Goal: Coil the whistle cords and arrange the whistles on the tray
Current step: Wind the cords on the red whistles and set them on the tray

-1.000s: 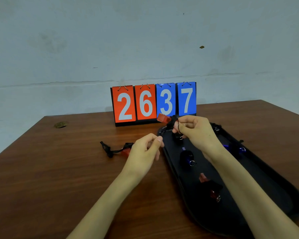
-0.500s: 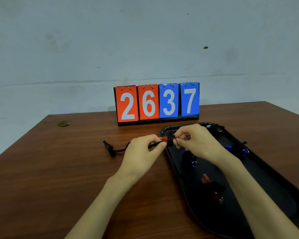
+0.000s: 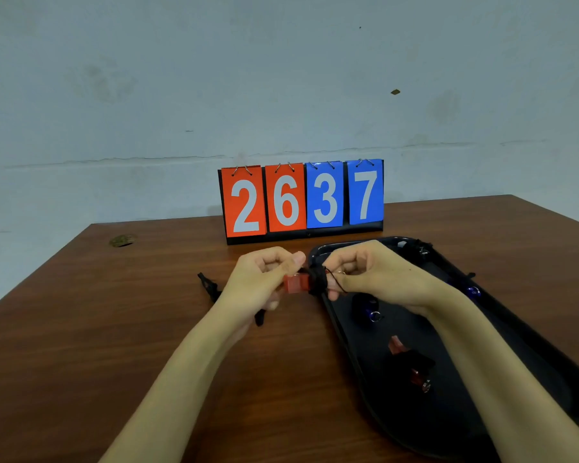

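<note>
Both hands meet just above the counter, over the far left rim of a black tray. The left hand pinches a red whistle between thumb and curled fingers. The right hand pinches the black cord bunched tight against the whistle's end, with a thin strand looping over one finger and a small metal ring showing beside it. The held whistle hangs in the air between the two hands, at the tray's edge rather than inside it.

A loose black cord lies on the wood just left of the left hand, and a dark tail shows below that wrist. The hand hides whether either joins the held whistle.

On the tray, a blue whistle with a ring lies near the left rim, close under the right hand. A second red whistle with its dark cord bundled lies nearer the camera, mid-tray. Another blue one peeks out beyond the right forearm by the right rim, and a dark bundle sits at the tray's far end.

The tray runs from the far middle of the counter toward the lower right corner, where its near end is lost under the arm. Brown wood stretches wide to the left of the tray and the left forearm. A flip scoreboard reading 2637 stands just behind the hands at the counter's far edge, against a pale wall.
</note>
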{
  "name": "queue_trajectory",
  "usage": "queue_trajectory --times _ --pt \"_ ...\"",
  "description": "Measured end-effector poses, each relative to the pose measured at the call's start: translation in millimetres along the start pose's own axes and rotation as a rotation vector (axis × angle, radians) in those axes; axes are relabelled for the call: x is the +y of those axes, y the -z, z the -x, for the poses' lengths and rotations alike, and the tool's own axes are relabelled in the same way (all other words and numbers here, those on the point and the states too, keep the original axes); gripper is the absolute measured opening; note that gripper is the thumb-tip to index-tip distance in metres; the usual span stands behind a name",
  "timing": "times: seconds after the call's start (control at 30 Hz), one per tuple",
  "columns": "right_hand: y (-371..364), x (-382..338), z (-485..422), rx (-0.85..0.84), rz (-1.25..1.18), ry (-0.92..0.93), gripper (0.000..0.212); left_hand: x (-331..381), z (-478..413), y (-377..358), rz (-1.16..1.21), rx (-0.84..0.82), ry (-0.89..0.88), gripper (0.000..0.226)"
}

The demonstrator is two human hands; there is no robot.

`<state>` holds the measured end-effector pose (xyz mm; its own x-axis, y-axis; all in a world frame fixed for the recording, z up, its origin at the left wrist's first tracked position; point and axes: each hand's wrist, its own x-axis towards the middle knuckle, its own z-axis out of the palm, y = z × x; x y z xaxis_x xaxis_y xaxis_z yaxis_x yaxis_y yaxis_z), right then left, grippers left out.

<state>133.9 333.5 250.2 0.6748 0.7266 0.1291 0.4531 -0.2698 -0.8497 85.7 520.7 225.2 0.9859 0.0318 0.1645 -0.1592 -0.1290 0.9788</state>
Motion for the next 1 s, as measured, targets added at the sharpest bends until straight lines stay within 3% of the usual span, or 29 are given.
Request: queue_trajectory --times 0.17,0.37,0.57,0.7,0.77,0.87,1.0 --pt "-2.7 -1.5 -0.7 0.072 -0.160 0.010 0.013 -5.5 1.0 -10.9 0.186 -0.085 0.063 0.029" --pt "0.2 3.9 -5.5 0.348 -0.350 -0.055 0.014 -13.7 5.4 -24.2 0.114 0.031 -0.006 0.031" --pt "-1.2 13.4 -10.4 0.525 -0.255 -0.153 0.008 -21.0 3.1 -33.0 -0.258 0.141 -0.101 0.019" --pt "-2.9 16.8 -11.9 0.632 -0.143 -0.163 0.007 -26.0 6.3 -36.5 -0.578 0.159 -0.310 0.030" --pt "-6.1 18.6 -13.4 0.654 -0.048 -0.170 0.005 -26.0 7.4 -35.3 -0.661 0.201 -0.403 0.025" --pt "-15.2 20.6 -16.1 0.643 0.075 -0.157 0.003 -22.5 8.3 -33.0 -0.637 0.274 -0.436 0.011" --pt "-27.6 19.8 -16.6 0.634 0.315 -0.109 0.006 -17.5 8.9 -32.7 -0.474 0.382 -0.397 0.015"
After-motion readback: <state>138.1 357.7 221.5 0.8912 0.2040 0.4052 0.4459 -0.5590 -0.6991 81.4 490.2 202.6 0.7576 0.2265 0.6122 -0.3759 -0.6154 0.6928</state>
